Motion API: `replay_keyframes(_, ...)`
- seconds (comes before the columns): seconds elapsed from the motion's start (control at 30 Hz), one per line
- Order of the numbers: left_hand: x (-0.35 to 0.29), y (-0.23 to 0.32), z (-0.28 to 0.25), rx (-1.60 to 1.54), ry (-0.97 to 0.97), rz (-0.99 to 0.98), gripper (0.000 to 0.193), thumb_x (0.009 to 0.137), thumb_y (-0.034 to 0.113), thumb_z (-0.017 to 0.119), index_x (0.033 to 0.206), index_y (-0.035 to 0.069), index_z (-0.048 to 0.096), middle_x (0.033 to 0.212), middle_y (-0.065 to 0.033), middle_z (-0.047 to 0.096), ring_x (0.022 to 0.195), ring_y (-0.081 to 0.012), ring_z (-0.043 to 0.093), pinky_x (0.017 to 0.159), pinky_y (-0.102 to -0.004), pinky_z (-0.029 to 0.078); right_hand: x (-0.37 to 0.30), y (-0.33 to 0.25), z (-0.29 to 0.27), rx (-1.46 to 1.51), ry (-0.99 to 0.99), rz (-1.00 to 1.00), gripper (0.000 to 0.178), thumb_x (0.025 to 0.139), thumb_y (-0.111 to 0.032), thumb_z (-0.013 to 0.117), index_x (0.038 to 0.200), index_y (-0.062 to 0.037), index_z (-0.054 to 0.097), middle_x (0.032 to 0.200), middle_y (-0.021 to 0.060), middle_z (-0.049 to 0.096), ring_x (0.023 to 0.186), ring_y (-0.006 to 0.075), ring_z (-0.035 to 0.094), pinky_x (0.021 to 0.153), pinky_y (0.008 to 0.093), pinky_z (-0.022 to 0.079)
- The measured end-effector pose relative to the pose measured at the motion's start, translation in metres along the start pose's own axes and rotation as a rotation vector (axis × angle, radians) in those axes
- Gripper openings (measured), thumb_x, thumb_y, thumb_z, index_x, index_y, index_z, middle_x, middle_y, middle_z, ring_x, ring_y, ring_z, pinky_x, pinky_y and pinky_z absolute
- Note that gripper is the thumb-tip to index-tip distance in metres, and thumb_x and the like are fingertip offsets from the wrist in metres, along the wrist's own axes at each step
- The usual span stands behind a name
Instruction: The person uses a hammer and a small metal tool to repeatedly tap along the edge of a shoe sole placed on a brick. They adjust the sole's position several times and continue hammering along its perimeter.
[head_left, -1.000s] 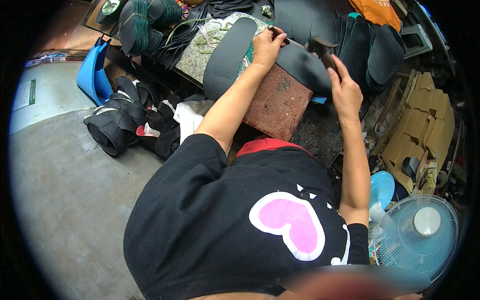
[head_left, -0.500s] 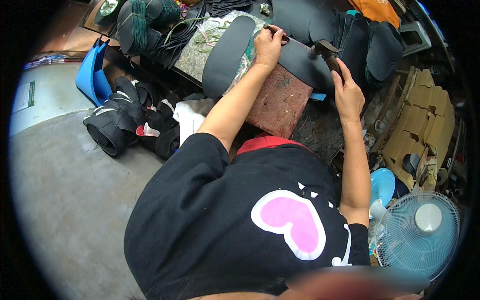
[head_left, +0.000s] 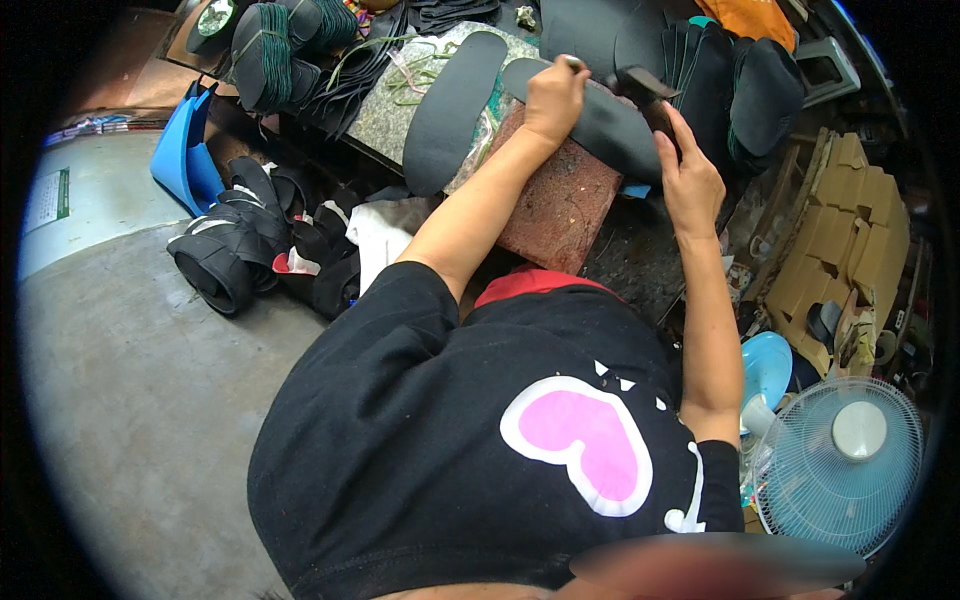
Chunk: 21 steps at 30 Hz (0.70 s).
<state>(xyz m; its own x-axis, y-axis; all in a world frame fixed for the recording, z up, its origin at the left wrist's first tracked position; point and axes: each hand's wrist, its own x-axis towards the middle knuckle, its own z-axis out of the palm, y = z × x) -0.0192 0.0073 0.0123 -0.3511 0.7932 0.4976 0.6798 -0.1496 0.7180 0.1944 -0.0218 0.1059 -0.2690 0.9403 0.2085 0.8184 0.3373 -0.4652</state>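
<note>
My left hand (head_left: 553, 102) is closed around a short metal punch (head_left: 573, 63); only its top end shows above the fist. The fist stands over a black shoe sole (head_left: 618, 130), which lies on a reddish block (head_left: 562, 200); the punch's lower tip is hidden. To the right, my right hand (head_left: 692, 185) grips a hammer (head_left: 645, 83) by its handle, its dark head raised just right of the punch and apart from it. A second black sole (head_left: 452, 120) rests left of my left hand, partly on a grey stone slab (head_left: 385, 105).
Bundles of black soles tied with green cord (head_left: 262, 60) stand at the far left, and more stacked soles (head_left: 765, 100) at the far right. Black straps (head_left: 235, 240) are heaped beside a blue folded sheet (head_left: 188, 150). Cardboard (head_left: 840, 230) and a fan (head_left: 840, 465) are at right.
My left hand has moved slightly right and down and turned the punch upright. The sole beneath now shows its left end. The hammer head has tilted and shifted slightly left.
</note>
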Motion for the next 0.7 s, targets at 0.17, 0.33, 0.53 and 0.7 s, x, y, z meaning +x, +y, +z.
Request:
replay_keyframes(0.17,-0.001,-0.006,0.003,-0.629,0.018,-0.374,0.011,0.094,0.007,0.063,0.090,-0.004,0.063,0.086,-0.0100,0.072,0.073,-0.0142,0.071,0.064,-0.0258,0.058,-0.003,0.011,-0.012,-0.013,0.063,0.005,0.038,0.097,-0.044,0.055,0.133,-0.0333,0.059,0.097,0.0106,0.073,0.085,0.0308,0.071,0.070,0.0395,0.054)
replay_keyframes(0.33,-0.002,-0.003,0.002,-0.316,-0.045,-0.174,0.013,0.090,0.010,0.069,0.093,-0.002,0.063,0.084,-0.0132,0.072,0.075,-0.0190,0.072,0.065,-0.0287,0.057,0.002,-0.002,-0.030,0.267,0.229,-0.157,0.037,0.096,-0.043,0.060,0.129,-0.0255,0.063,0.103,0.0086,0.074,0.086,0.0252,0.073,0.070,0.0340,0.055)
replay_keyframes(0.53,-0.009,0.005,0.010,0.201,-0.021,0.294,0.015,0.089,0.010,0.068,0.094,-0.001,0.059,0.085,-0.0170,0.071,0.074,-0.0241,0.072,0.064,-0.0327,0.055,-0.005,-0.004,-0.002,0.081,0.028,-0.052,0.038,0.096,-0.041,0.059,0.131,-0.0278,0.061,0.105,0.0090,0.072,0.088,0.0309,0.071,0.071,0.0379,0.055)
replay_keyframes(0.7,-0.001,-0.003,0.012,-0.573,0.027,-0.344,0.009,0.096,0.008,0.060,0.098,-0.002,0.060,0.088,-0.0151,0.072,0.075,-0.0217,0.073,0.066,-0.0304,0.060,-0.003,0.014,-0.011,0.060,0.083,-0.029,0.039,0.097,-0.042,0.057,0.134,-0.0284,0.058,0.107,0.0104,0.072,0.091,0.0311,0.071,0.072,0.0389,0.055)
